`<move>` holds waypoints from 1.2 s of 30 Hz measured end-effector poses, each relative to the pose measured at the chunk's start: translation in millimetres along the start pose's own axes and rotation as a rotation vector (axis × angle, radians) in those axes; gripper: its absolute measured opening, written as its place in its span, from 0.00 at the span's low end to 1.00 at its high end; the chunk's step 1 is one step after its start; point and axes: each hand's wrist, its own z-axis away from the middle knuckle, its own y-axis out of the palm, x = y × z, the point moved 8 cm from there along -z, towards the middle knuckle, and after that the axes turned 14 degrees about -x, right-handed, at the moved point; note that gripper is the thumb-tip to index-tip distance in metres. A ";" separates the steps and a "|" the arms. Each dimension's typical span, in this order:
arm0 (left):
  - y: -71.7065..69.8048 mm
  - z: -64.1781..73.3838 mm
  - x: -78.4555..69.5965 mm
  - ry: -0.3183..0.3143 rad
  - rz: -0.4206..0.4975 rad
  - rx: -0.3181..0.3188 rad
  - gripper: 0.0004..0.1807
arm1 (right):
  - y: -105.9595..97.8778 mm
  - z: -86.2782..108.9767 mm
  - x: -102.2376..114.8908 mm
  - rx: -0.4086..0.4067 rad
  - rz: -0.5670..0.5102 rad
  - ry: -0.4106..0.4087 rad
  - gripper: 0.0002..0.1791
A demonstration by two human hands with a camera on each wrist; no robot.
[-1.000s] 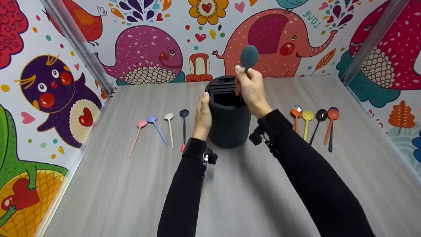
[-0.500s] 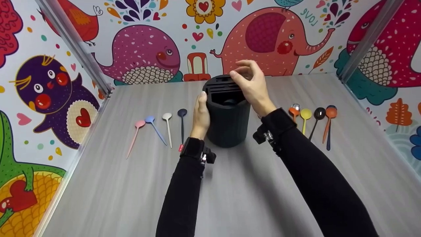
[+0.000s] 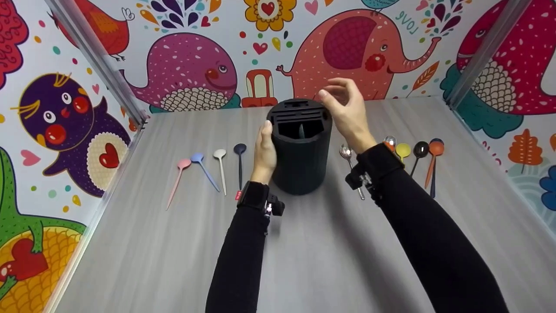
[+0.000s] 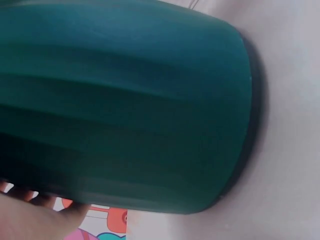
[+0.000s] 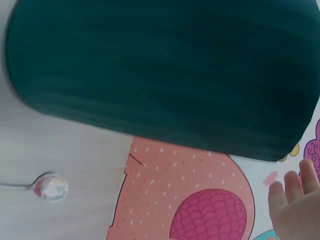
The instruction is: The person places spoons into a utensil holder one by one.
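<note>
In the head view a dark green cylindrical utensil holder (image 3: 301,167) stands upright on the table, with a slotted top and a wide front opening. Inside that opening shows the narrow edge of a dark teal spoon (image 3: 302,131); the rest is hidden. My left hand (image 3: 264,152) rests along the holder's left side, thumb pointing up near the rim. The left wrist view shows its fingers (image 4: 45,201) against the holder's wall. My right hand (image 3: 347,111) is off the holder's right rim, fingers loosely bent with nothing in them. Below it lies a silver spoon (image 3: 345,151).
Left of the holder lie a pink spoon (image 3: 184,163), a blue one (image 3: 198,157), a white one (image 3: 220,153) and a navy one (image 3: 239,148). On the right are a yellow spoon (image 3: 403,150), a black spoon (image 3: 421,149) and orange ones (image 3: 436,148). Printed panels (image 3: 191,65) wall the table.
My right hand has let go of the teal spoon, which has dropped from above the rim into the front opening. That hand then moved right, uncovering the silver spoon. My left hand stays.
</note>
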 end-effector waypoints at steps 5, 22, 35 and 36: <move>-0.5 0.1 -0.1 -0.007 -0.006 0.001 0.35 | -15.1 -6.2 -11.8 -0.018 0.143 -0.041 0.27; -0.6 0.8 -0.8 0.006 0.001 0.021 0.33 | -75.0 -2.3 -92.7 0.064 0.536 0.135 0.43; -1.5 2.2 1.1 -0.013 -0.012 0.012 0.35 | -87.6 21.6 -139.8 0.250 0.788 0.199 0.51; -1.7 2.3 1.2 -0.012 -0.012 0.011 0.35 | -87.0 24.2 -143.1 0.271 0.802 0.212 0.52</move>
